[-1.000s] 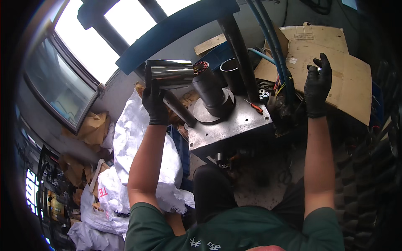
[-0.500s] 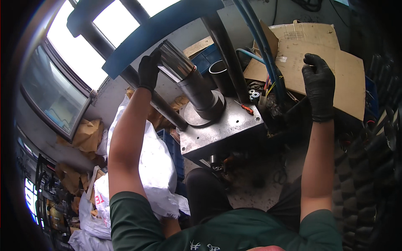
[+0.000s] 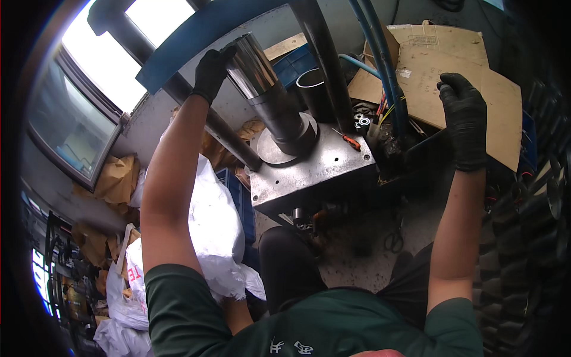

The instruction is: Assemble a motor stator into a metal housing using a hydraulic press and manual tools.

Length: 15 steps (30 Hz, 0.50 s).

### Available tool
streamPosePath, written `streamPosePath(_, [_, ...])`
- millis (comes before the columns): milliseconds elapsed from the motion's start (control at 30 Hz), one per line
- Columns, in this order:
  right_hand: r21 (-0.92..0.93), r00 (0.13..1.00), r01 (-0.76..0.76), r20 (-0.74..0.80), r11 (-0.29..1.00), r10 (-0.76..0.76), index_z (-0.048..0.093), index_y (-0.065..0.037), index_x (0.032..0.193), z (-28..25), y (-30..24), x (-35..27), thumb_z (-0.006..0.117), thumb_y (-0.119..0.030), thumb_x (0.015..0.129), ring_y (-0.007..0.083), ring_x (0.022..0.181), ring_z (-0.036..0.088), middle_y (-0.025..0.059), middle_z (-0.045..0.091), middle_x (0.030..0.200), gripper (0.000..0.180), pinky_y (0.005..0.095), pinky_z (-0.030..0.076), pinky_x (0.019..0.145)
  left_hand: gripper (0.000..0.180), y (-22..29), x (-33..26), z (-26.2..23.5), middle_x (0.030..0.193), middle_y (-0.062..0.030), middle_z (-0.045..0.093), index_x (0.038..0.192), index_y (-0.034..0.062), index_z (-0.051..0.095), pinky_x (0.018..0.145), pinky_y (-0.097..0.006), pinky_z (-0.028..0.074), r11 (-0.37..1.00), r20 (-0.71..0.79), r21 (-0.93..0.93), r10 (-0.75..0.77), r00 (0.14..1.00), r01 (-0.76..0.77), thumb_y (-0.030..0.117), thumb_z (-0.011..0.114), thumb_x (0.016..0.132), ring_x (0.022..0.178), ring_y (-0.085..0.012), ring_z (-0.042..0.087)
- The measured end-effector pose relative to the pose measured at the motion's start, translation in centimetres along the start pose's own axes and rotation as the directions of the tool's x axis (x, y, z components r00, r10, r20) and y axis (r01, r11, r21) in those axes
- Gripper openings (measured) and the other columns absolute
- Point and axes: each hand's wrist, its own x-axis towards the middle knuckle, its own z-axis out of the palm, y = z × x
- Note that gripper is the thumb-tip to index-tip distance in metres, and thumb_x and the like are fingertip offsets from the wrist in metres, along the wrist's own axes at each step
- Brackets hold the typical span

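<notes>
A shiny metal cylinder [image 3: 251,66] stands on a dark grey cylindrical block [image 3: 278,119], in line with it, beside the blue crossbeam of a press. My left hand [image 3: 212,72], in a black glove, has its fingers against the shiny cylinder's upper left side; they appear closed on its edge, partly hidden. Under the dark block lies a round steel disc [image 3: 267,150] on the metal press table [image 3: 303,175]. My right hand [image 3: 464,122], also black-gloved, is raised at the right in front of the cardboard, fingers loosely bent and apart, nothing visible in them.
Dark posts flank the cylinder below the blue crossbeam [image 3: 196,44]. An orange-handled screwdriver [image 3: 352,141] lies on the table near several bearing rings [image 3: 361,121]. A dark hollow tube [image 3: 315,98] stands behind. Blue hoses [image 3: 380,53] and cardboard [image 3: 446,65] are right; white sacks [image 3: 214,208] left.
The view has shifted slightly downward. The shiny cylinder now stands straighter, with its top edge more exposed, my left hand still at it. My right hand has shifted slightly right.
</notes>
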Motion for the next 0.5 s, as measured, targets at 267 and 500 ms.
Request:
streamPosePath(267, [-0.01, 1.0, 0.003, 0.023, 1.0, -0.003, 0.075, -0.003, 0.114, -0.2, 0.3, -0.2, 0.069, -0.018, 0.098, 0.0306, 0.1, 0.074, 0.0154, 0.077, 0.109, 0.023, 0.0367, 0.056, 0.092, 0.064, 0.2, 0.0, -0.2, 0.097, -0.0168, 0.071, 0.105, 0.0044, 0.068, 0.091, -0.042, 0.052, 0.982, -0.039, 0.149, 0.12, 0.992, -0.113, 0.067, 0.06, 0.098, 0.097, -0.0347, 0.069])
streamPosePath(500, [0.019, 0.995, -0.002, 0.102, 1.0, 0.0, 0.074, -0.001, 0.115, -0.7, -0.5, -0.5, 0.068, -0.016, 0.098, 0.0295, 0.101, 0.074, 0.0156, 0.077, 0.11, 0.024, 0.0363, 0.055, 0.092, 0.069, 0.7, 0.1, 0.0, 0.101, -0.0176, 0.074, 0.104, 0.0025, 0.069, 0.094, -0.041, 0.052, 0.981, -0.056, 0.105, 0.169, 0.984, -0.162, 0.07, 0.063, 0.094, 0.104, -0.0326, 0.071])
